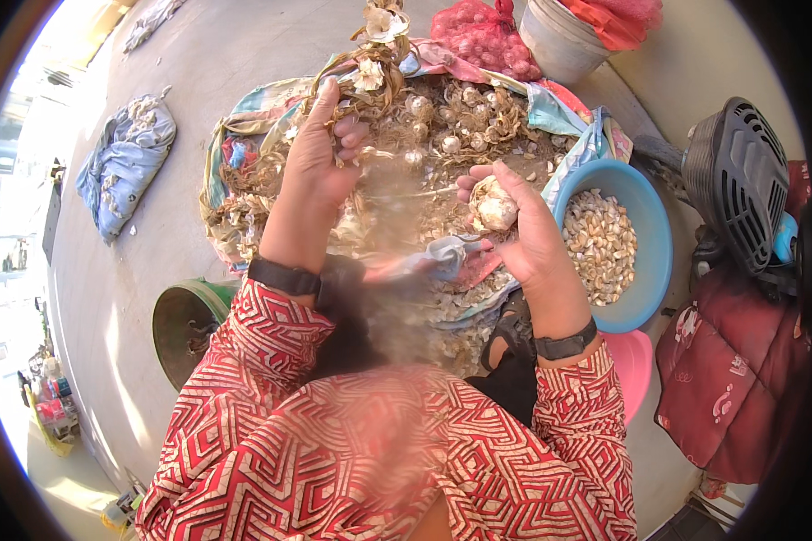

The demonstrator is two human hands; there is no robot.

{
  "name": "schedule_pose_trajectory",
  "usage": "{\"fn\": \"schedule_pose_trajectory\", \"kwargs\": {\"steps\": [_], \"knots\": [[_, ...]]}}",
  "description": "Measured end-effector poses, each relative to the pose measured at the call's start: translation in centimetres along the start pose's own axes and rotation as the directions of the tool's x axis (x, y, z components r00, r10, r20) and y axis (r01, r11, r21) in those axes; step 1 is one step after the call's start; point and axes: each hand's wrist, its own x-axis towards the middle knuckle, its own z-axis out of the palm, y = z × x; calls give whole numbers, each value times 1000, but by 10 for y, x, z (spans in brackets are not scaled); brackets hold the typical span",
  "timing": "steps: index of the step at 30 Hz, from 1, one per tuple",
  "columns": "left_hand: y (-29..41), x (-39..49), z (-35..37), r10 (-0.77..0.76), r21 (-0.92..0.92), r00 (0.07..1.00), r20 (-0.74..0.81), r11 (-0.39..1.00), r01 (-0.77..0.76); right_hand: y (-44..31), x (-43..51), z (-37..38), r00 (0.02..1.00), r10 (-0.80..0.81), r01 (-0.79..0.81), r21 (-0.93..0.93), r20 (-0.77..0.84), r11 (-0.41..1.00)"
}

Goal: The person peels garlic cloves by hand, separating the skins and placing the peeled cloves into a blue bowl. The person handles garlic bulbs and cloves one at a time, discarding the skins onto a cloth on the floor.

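My right hand point(531, 226) has its fingers curled around a papery garlic bulb point(494, 205), held above a spread patterned cloth point(548, 111). My left hand point(328, 145) is raised over the cloth's left part, gripping dried garlic stalks point(389, 81) with pale husks that stick up past the fingers. Beyond both hands, several whole garlic bulbs point(451, 144) with roots lie among dry leaves and soil-coloured debris. Just right of my right hand, a blue plastic basin point(656, 250) holds many loose garlic cloves point(599, 247).
A green bucket point(193, 324) lies at the left near my left forearm. Red net bags of bulbs point(484, 40) and a white bucket point(561, 40) stand at the far side. A pink basin point(633, 368), a dark red padded cover point(724, 379) and a blue cloth bundle point(128, 162) flank me.
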Motion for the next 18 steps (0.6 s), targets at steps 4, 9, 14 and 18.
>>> {"fn": "schedule_pose_trajectory", "kwargs": {"steps": [4,9,14,18], "knots": [[33,-9,-29,241,99,970,-4,966,-240,-2,4,-1,1000,-15,15,-13,-28,1000],[74,-52,-76,532,318,845,-54,812,-490,-8,3,-4,996,14,-18,-53,-86,998],[80,-105,-87,553,478,828,-92,754,-450,-1,3,15,992,50,-46,-39,118,998],[65,-126,-66,443,713,891,97,594,-373,7,-2,39,896,38,-57,30,442,998]]}}
